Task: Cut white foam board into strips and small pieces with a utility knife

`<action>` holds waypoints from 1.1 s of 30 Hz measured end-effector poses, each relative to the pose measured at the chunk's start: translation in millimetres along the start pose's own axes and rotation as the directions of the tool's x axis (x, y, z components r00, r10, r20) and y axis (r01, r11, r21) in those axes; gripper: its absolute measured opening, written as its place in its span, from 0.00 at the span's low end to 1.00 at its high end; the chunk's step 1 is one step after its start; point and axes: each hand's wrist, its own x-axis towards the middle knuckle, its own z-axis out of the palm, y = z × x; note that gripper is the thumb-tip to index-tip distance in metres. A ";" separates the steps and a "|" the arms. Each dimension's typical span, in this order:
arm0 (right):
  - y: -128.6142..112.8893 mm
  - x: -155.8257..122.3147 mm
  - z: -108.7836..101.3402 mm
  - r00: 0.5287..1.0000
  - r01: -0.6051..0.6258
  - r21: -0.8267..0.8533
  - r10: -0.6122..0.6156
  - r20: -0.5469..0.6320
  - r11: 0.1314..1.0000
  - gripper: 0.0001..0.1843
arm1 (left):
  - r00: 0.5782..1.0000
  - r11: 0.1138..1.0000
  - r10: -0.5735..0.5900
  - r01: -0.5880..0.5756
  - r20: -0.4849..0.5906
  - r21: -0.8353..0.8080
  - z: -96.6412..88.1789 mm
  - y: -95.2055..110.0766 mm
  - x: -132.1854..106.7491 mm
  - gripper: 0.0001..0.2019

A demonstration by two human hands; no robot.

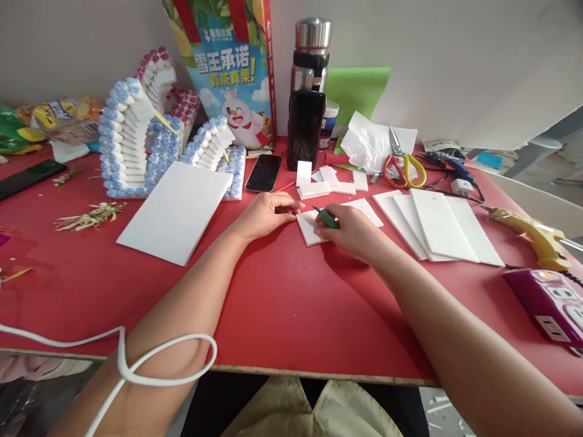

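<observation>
My right hand (348, 227) is closed around a slim tool with a green handle (328, 219) and a dark pointed tip, which looks like a craft knife. Its tip points left, just above a small white foam board (310, 229) lying on the red table. Part of that board is hidden under the hand. My left hand (268, 213) rests at the board's left edge, fingers loosely curved and apart, holding nothing. Small white foam pieces (314, 190) lie just behind both hands.
A large white board (175, 212) lies left, several white sheets (441, 227) right. Behind stand a flask (312, 36), propped phone (306, 130), paper bag (237, 79) and blue-tipped models (125, 139). Scissors (403, 167), a yellow glue gun (531, 233) and a purple power strip (544, 303) lie right. A white cable (168, 379) crosses my left forearm.
</observation>
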 end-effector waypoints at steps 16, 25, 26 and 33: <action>-1.9 -0.7 -1.4 1.000 -0.011 -0.006 0.011 0.004 1.000 0.05 | 1.000 0.999 0.012 -0.013 -0.023 -0.040 4.3 3.3 2.0 0.08; -3.2 -0.2 -2.1 1.000 0.008 -0.019 -0.008 0.002 1.000 0.06 | 0.997 0.989 0.073 -0.078 0.037 0.127 4.4 10.2 0.1 0.09; -3.3 -0.3 -2.2 1.000 0.011 -0.021 -0.011 0.000 1.000 0.06 | 0.997 0.987 0.067 -0.073 0.043 0.140 4.1 10.8 -0.7 0.10; -1.4 -0.3 -0.6 1.000 0.025 -0.032 -0.025 -0.004 0.999 0.09 | 0.992 0.993 -0.007 -0.008 0.123 0.116 -1.1 20.4 -4.2 0.12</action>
